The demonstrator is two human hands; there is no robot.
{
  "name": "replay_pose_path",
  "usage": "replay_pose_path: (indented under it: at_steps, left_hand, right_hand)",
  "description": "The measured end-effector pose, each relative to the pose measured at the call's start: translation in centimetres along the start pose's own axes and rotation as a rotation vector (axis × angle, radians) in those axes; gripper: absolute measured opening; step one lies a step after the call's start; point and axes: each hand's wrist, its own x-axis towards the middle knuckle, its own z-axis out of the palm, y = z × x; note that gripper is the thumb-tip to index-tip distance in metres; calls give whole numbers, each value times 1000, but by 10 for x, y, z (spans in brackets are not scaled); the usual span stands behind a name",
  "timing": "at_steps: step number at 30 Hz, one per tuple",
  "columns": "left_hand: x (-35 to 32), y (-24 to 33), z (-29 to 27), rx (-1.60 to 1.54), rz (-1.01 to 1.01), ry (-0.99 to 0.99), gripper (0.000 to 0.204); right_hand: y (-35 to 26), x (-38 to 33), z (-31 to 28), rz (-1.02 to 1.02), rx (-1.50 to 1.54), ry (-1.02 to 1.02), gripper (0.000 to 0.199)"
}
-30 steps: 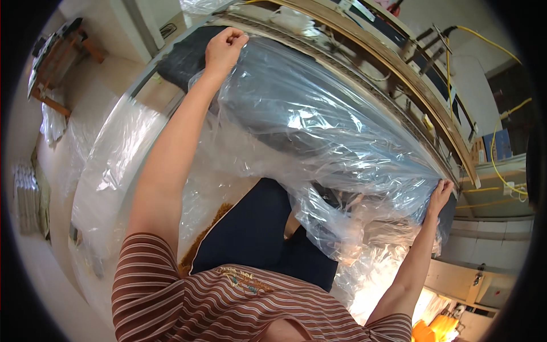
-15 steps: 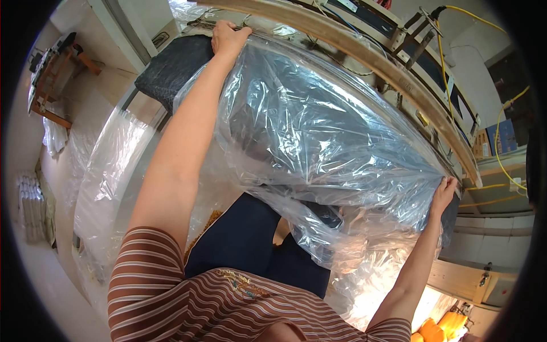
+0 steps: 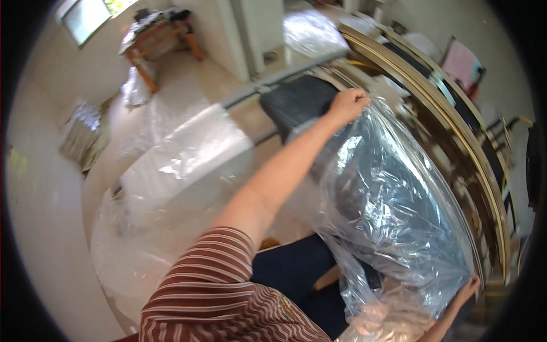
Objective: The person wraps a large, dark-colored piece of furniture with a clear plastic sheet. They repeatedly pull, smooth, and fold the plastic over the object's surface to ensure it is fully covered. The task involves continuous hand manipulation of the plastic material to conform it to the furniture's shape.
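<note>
A wide sheet of clear plastic film (image 3: 393, 199) lies spread before me, crinkled and glossy, its far edge running along a long bar. My left hand (image 3: 348, 106), arm stretched out, is closed on the film's far corner, with the fingers pinched together. At the other end of that edge, low on the right, my right hand (image 3: 469, 289) has its fingers closed on the film. That hand is small and slightly blurred. Under the film, a dark padded surface (image 3: 299, 100) shows beside my left hand. Loose film hangs down over my lap.
Beyond the film runs a long wooden beam (image 3: 433, 114) with machine parts behind it. More clear film (image 3: 185, 145) trails to the left, by a metal rail (image 3: 285, 80). A small wooden table (image 3: 162, 43) stands far left, and a wrapped bundle (image 3: 84, 134) lies near the wall.
My view has swung to the left, so the bench and both hands appear farther right. Both hands stay at the same film edge, still gripping it.
</note>
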Motion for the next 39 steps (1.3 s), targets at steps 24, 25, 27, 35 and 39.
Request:
replay_pose_path:
  at_steps: [24,25,27,35,39]
  left_hand:
    - [-252,-39,-155,-138,-101,137,13]
    - [-259,-10,-157,-336,-114,150,10]
    - [-265,71,-147,-338,-68,-1,12]
    - [-337,162,-47,-316,422,-595,9]
    - [-362,175,3,-181,660,-651,14]
  right_hand:
    - [-343,-143,45,-346,405,-577,39]
    - [-360,-107,9,-116,619,-556,36]
    - [-322,-9,-75,-16,836,-221,26]
    - [-394,-144,-77,-279,477,-196,19]
    - [-441,-198,-29,-327,669,-488,41]
